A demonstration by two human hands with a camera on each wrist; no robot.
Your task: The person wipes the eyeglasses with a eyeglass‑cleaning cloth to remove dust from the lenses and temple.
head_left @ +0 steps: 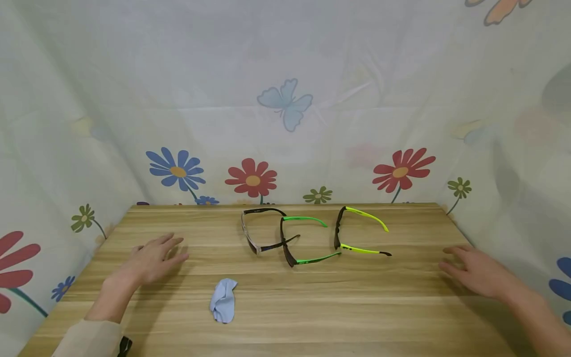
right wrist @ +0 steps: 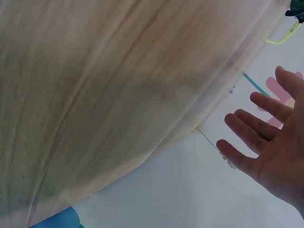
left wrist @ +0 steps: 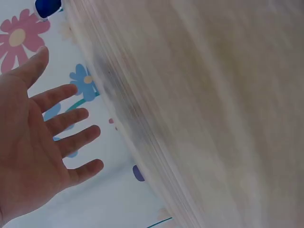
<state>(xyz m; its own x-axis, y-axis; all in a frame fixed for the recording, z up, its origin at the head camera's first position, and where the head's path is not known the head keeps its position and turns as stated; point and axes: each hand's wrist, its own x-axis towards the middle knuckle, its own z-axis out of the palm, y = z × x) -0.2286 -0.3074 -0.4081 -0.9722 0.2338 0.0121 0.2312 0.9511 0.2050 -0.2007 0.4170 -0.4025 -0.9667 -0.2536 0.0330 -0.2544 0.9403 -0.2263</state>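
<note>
Three pairs of sunglasses lie on the wooden table with their temples unfolded. The leftmost sunglasses (head_left: 251, 241) have a grey frame and black temples, one of which overlaps the black sunglasses with green temples (head_left: 312, 260). To their right are dark sunglasses with neon yellow temples (head_left: 360, 249). A crumpled light blue cloth (head_left: 222, 301) lies nearer the front. My left hand (head_left: 149, 261) is at the table's left side, fingers spread, holding nothing. At the right side my right hand (head_left: 484, 272) is likewise empty, its fingers relaxed in the right wrist view.
The wooden table (head_left: 339, 317) has a white curtain (head_left: 285, 59) printed with flowers and butterflies behind it and along both sides. A beige sleeve (head_left: 91, 339) covers the left forearm, with a small black item beside it.
</note>
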